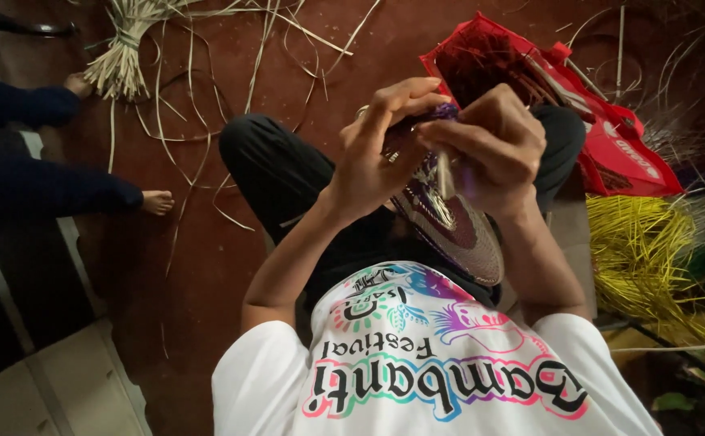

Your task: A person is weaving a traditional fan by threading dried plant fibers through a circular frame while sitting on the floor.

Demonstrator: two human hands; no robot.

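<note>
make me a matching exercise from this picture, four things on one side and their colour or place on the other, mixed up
Things:
1. woven disc
2. bag
3. loose strand heap
4. tied bundle of strips

Colour or place:
a. yellow, at the right edge by the knee
b. pale straw, top left on the floor
c. purple, held between left hand and right hand
d. red, standing open at upper right

Pairs: 1-c, 2-d, 3-a, 4-b

A home craft workspace for basket weaving, set on a dark red floor. Loose pale straw strips lie beyond the hands, a bright yellow bundle of dyed fibre right of them.
</note>
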